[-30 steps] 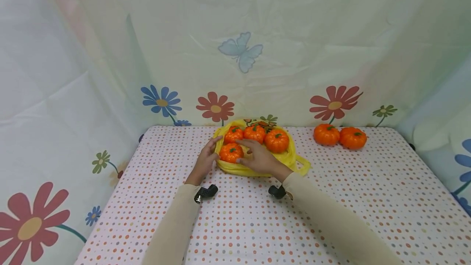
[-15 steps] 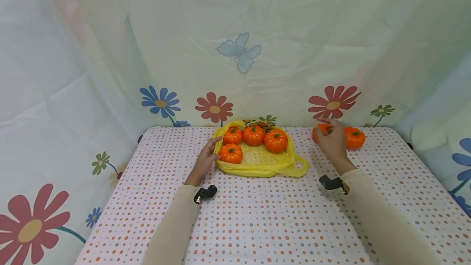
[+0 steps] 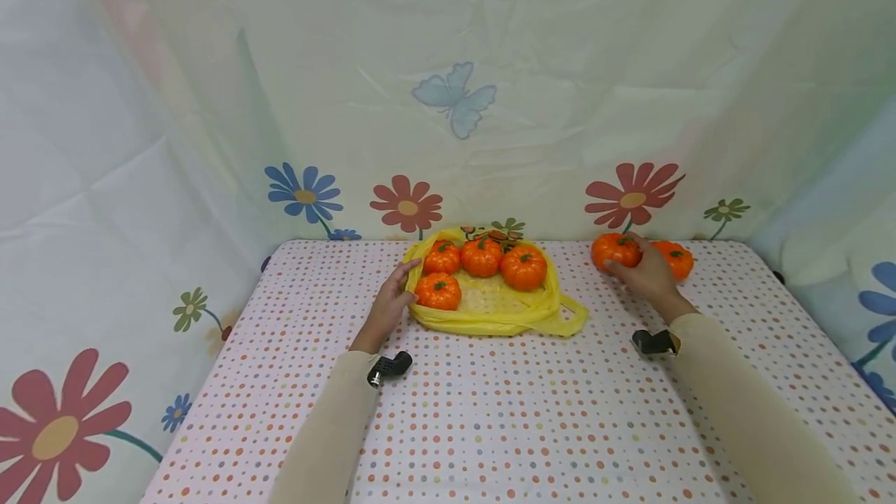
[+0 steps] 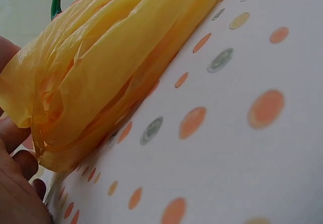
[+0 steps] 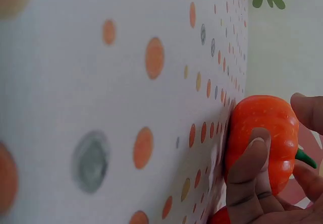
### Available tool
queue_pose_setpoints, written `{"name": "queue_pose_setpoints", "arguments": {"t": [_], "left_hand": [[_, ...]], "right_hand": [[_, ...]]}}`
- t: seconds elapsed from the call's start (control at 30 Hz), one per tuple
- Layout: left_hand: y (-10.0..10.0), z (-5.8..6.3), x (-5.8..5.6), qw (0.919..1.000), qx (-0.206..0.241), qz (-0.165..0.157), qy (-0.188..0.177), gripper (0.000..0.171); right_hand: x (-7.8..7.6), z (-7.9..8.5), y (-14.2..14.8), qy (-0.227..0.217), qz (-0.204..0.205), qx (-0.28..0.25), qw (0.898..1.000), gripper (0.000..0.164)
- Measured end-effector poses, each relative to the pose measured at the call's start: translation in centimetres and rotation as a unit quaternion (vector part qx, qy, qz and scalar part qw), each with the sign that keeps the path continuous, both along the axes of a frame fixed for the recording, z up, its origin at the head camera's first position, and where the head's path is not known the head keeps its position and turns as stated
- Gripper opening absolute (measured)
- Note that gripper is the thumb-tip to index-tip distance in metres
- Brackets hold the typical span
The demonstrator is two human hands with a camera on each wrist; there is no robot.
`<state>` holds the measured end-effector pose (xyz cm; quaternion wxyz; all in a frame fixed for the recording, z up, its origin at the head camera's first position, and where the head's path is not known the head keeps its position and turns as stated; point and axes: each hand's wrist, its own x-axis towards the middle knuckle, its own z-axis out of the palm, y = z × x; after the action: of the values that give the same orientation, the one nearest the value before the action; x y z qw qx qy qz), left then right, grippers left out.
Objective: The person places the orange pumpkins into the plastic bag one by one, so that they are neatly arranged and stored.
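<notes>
An open yellow plastic bag point(image 3: 483, 323) lies at the back middle of the table with several small orange pumpkins point(image 3: 523, 267) inside. My left hand point(image 3: 388, 306) holds the bag's left rim; in the left wrist view its fingers are at the gathered edge of the thin plastic point(image 4: 116, 57). To the right, my right hand point(image 3: 652, 274) grips another pumpkin point(image 3: 614, 253) from its right side. The right wrist view has the thumb across this pumpkin's point(image 5: 265, 114) near side and fingers by its green stem, with the pumpkin close to the tabletop.
One more pumpkin point(image 3: 675, 259) sits just right of my right hand, partly hidden by it. The bag's handle loop point(image 3: 574, 317) spreads toward the right. A dotted cloth point(image 3: 476, 411) covers the table, and a flowered curtain point(image 3: 532, 138) hangs right behind its back edge.
My right hand has left the bag, moved right to the two pumpkins outside it and taken hold of the left one. The left hand stays at the bag's rim.
</notes>
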<state>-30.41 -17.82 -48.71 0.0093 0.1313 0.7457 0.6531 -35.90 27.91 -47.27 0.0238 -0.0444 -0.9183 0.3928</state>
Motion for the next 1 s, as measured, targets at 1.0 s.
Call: {"name": "queue_pose_setpoints", "arguments": {"t": [1.0], "left_hand": [[-0.1, -2.2, -1.2, 0.9995, -0.015, 0.028, 0.010, 0.064]], "right_hand": [[-0.9, -1.0, -0.1, -0.001, -0.022, 0.040, 0.999, 0.075]]}}
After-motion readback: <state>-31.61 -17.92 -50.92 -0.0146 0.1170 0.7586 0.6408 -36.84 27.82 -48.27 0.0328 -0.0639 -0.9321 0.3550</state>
